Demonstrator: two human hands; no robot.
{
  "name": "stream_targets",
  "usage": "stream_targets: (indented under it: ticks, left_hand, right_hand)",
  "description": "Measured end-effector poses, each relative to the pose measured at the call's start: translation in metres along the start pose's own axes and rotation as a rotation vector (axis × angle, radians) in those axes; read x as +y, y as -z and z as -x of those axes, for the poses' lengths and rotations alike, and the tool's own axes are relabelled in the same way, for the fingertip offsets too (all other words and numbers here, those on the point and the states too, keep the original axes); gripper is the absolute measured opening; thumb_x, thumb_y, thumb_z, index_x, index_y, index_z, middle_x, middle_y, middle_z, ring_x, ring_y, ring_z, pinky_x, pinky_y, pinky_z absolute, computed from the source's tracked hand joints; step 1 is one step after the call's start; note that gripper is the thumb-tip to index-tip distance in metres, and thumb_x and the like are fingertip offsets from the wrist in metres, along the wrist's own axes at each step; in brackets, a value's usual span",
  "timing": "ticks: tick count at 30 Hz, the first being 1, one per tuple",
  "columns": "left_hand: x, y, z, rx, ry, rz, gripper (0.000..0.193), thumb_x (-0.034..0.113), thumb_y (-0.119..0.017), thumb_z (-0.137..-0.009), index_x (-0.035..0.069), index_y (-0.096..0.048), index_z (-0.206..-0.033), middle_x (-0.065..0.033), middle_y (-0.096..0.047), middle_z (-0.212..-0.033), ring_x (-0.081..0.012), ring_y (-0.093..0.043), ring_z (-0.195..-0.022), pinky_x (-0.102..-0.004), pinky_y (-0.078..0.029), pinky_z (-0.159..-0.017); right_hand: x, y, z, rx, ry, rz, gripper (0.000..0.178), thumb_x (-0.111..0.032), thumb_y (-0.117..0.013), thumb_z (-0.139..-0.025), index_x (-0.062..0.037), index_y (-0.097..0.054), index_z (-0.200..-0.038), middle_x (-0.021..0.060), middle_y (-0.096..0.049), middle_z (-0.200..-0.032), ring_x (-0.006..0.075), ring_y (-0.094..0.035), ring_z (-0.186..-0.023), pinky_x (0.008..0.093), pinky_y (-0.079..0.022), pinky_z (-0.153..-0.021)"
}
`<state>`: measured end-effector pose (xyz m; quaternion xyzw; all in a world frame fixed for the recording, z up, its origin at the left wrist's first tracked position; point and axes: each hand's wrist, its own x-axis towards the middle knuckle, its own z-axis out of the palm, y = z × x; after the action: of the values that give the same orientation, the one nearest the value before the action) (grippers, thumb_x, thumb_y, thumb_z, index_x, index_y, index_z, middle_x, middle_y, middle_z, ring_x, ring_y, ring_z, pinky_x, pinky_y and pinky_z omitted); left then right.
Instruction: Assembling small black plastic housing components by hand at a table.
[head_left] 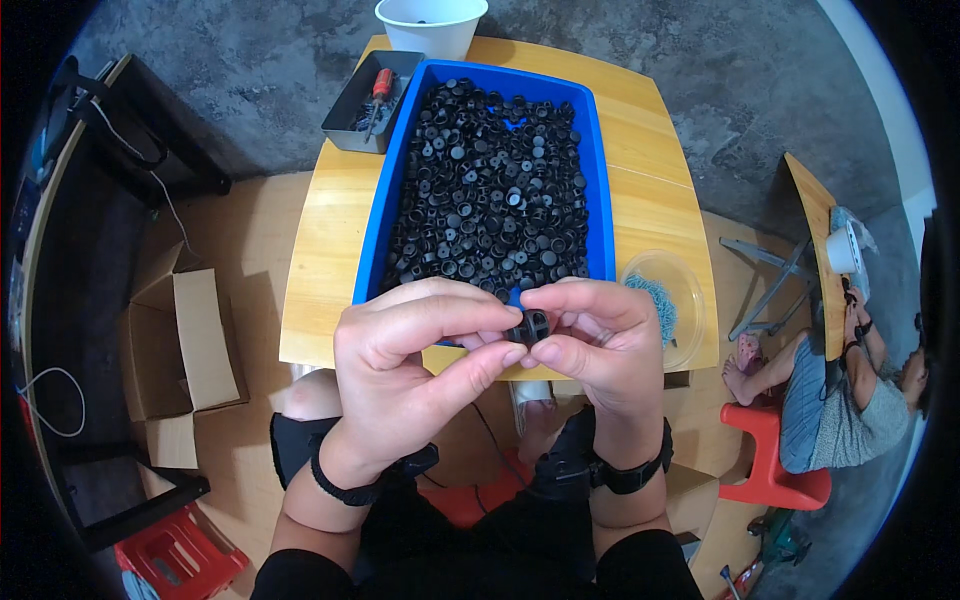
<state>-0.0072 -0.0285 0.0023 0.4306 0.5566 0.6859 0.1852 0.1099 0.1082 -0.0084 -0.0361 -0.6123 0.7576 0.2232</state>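
A small black plastic part point(530, 328), rounded with openings in its side, is pinched between both my hands above the table's near edge. My left hand point(410, 345) grips its left side between thumb and index finger. On the other side my right hand point(605, 335) holds it the same way. Just beyond my fingers lies a blue tray point(602, 200), heaped with many small round black plastic caps point(490, 190). My fingertips cover part of the piece, so its exact kind cannot be made out.
Left of the tray, a grey bin point(345, 130) holds a red-handled screwdriver point(381, 88) and small metal pieces. A white bucket point(432, 30) stands behind. At right, a clear round dish point(690, 320) holds teal strands point(655, 300). An open cardboard box point(210, 335) and a seated person point(850, 420) flank the table.
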Motion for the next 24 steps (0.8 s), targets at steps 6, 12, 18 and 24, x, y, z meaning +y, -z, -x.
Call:
stream_targets:
  ticks: [6, 12, 18, 24]
  left_hand:
    - [0.0028, 0.0005, -0.0007, 0.001, -0.070, -0.082, 0.022, -0.001, -0.074, -0.064, -0.003, -0.066, -0.084, -0.0148, -0.064, -0.082, -0.0175, -0.061, -0.072, -0.0248, -0.049, -0.064]
    - [0.0044, -0.0020, 0.0005, 0.017, -0.119, -0.125, 0.021, 0.001, -0.075, -0.064, -0.002, -0.067, -0.083, -0.0142, -0.064, -0.080, -0.0182, -0.062, -0.071, -0.0248, -0.049, -0.063]
    - [0.0063, -0.0006, 0.0021, 0.024, -0.132, -0.165, 0.023, 0.005, -0.077, -0.064, -0.002, -0.067, -0.083, -0.0136, -0.064, -0.079, -0.0177, -0.062, -0.069, -0.0245, -0.048, -0.062]
    - [0.0078, -0.0013, 0.0032, 0.043, -0.111, -0.165, 0.023, 0.007, -0.078, -0.063, -0.002, -0.066, -0.080, -0.0131, -0.064, -0.077, -0.0173, -0.061, -0.067, -0.0242, -0.047, -0.061]
  right_hand:
    - [0.0000, -0.0047, -0.0001, 0.050, -0.054, -0.111, 0.031, 0.004, -0.067, -0.075, 0.0032, -0.061, -0.105, 0.0069, -0.064, -0.084, 0.0103, -0.060, -0.074, 0.0205, -0.049, -0.064]
    - [0.0013, -0.0047, 0.0017, 0.061, -0.089, -0.138, 0.030, 0.000, -0.068, -0.074, 0.0024, -0.063, -0.104, 0.0060, -0.064, -0.082, 0.0097, -0.060, -0.072, 0.0204, -0.049, -0.063]
    - [0.0065, -0.0025, 0.0032, 0.039, -0.119, -0.153, 0.031, -0.003, -0.069, -0.074, 0.0009, -0.063, -0.104, 0.0024, -0.061, -0.076, 0.0077, -0.058, -0.068, 0.0182, -0.046, -0.059]
    - [0.0037, -0.0056, 0.0024, 0.019, -0.123, -0.194, 0.031, -0.003, -0.069, -0.075, 0.0015, -0.063, -0.105, 0.0041, -0.062, -0.079, 0.0087, -0.058, -0.067, 0.0190, -0.046, -0.059]
